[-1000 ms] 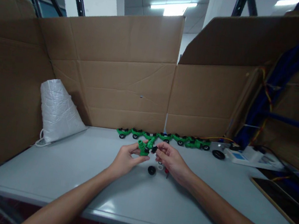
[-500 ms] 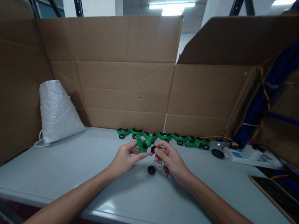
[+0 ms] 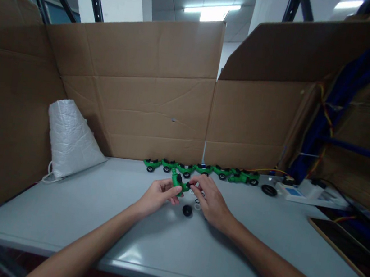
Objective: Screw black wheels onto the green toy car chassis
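Observation:
My left hand (image 3: 159, 195) is closed around a green toy vehicle body (image 3: 177, 179), which is held tilted above the table. At the right end of that body, the fingertips of my right hand (image 3: 213, 202) pinch a small black part (image 3: 189, 184). The black part touches the green body or lies right against it; the fingers partly cover the contact. Below my hands a black wheel (image 3: 187, 210) lies on the table. Small white and dark rings (image 3: 197, 206) lie beside it, near my right fingers.
A row of green toy vehicles (image 3: 203, 170) with black wheels stands along the back cardboard wall (image 3: 155, 103). A white padded bag (image 3: 70, 139) leans at the left. To the right are a black ring (image 3: 269, 190), a power strip (image 3: 310, 193) and a dark panel (image 3: 344, 250).
The green body has been turned in my left hand. My right hand has brought the black part against its end. A red piece on the table is now hidden behind my right hand.

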A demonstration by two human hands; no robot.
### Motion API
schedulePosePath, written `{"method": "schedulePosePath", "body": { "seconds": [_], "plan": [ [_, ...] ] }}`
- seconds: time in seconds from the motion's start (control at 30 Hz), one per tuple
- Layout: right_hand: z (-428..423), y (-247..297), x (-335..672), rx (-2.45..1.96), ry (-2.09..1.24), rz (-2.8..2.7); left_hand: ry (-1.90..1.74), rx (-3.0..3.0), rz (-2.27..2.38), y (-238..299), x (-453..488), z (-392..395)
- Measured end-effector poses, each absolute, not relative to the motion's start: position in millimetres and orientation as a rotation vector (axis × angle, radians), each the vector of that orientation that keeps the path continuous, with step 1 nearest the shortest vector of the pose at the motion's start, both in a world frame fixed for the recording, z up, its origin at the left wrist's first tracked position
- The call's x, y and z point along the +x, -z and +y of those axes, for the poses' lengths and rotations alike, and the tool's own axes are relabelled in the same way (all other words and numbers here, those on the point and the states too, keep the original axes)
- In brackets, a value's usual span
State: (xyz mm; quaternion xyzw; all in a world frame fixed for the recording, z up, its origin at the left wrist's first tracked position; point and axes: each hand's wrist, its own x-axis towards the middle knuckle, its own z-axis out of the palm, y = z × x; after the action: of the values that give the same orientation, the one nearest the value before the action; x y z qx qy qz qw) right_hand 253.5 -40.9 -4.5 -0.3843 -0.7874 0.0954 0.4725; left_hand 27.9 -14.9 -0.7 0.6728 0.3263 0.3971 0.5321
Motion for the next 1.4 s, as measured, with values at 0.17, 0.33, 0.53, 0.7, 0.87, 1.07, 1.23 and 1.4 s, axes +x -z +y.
{"method": "schedulePosePath", "body": {
  "seconds": [0.17,0.33,0.53,0.7,0.87,1.07,1.23,1.4],
  "plan": [
    [-38.0,9.0,253.1,-0.902,-0.214,-1.974,-0.952,1.581,0.777,1.6,28.7,-14.5],
    [-37.9,8.7,254.0,-0.908,-0.206,-1.988,-0.949,1.575,0.755,0.9,28.5,-14.7],
    [-38.1,8.3,254.0,-0.92,-0.282,-1.962,-0.914,1.536,0.712,4.0,27.5,-15.0],
    [-35.7,9.6,253.0,-0.886,-0.404,-1.909,-0.899,1.494,0.703,5.3,27.3,-15.2],
    [-34.1,9.7,249.7,-0.838,-0.649,-1.776,-0.907,1.468,0.677,5.4,26.4,-14.3],
    [-34.3,13.5,244.4,-0.818,-0.947,-1.633,-0.913,1.557,0.683,7.8,27.1,-13.0],
    [-35.2,14.7,243.3,-0.811,-0.983,-1.648,-0.927,1.624,0.715,9.7,28.5,-12.5],
    [-35.1,16.7,244.1,-0.804,-1.009,-1.678,-0.925,1.631,0.72,9.1,28.3,-12.7]
  ]
}}
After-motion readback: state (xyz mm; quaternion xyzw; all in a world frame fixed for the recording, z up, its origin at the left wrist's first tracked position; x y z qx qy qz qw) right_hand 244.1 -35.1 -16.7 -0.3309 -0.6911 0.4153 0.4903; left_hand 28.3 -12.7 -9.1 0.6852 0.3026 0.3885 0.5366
